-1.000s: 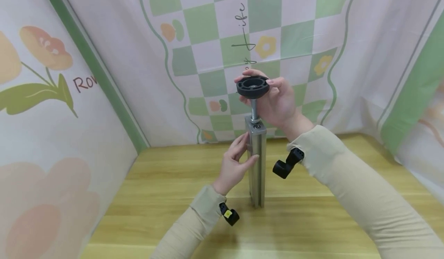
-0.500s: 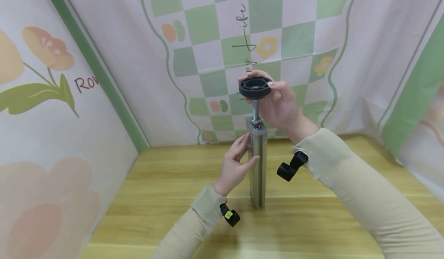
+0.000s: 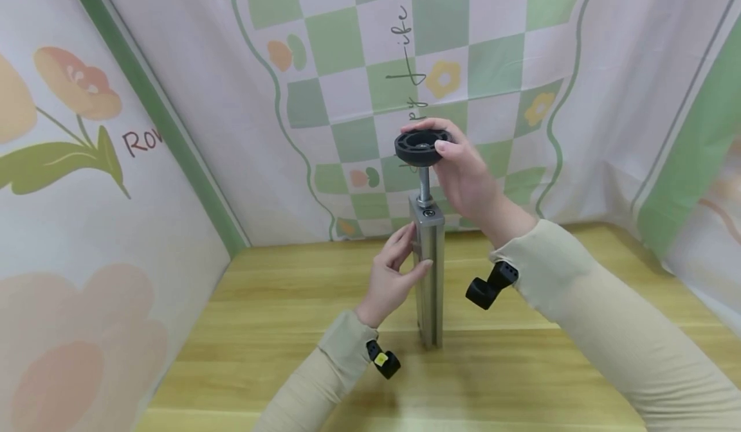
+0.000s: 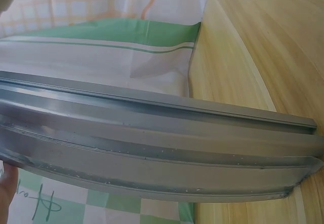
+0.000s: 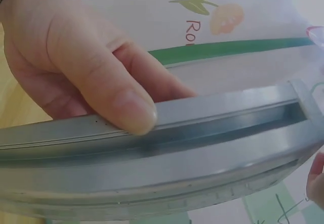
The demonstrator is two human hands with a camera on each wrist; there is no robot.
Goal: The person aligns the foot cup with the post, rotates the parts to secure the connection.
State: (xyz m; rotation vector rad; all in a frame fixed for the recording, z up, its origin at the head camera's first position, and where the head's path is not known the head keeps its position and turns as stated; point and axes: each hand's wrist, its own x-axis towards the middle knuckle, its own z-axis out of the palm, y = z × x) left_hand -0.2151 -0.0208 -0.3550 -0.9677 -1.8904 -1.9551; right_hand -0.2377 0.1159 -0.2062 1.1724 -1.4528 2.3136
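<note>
In the head view an aluminium profile stands upright on the wooden table. A metal end plate caps it, and a threaded rod rises from the plate to a round black levelling foot. My left hand grips the profile's upper part from the left, thumb on the near side. Up at the foot, my right hand holds the rim, thumb over the near right edge and fingers behind. In the right wrist view the left thumb presses the grooved profile. The left wrist view shows the profile's long grooves.
A wooden table lies underneath. Behind it hangs a white and green checked curtain, with a flower-printed curtain on the left. Each sleeve cuff carries a small black wrist mount, the right one near the profile.
My right hand has turned about the foot, its thumb coming further over the rim towards the centre. Its wrist has shifted slightly right and down. The left hand keeps its place on the profile.
</note>
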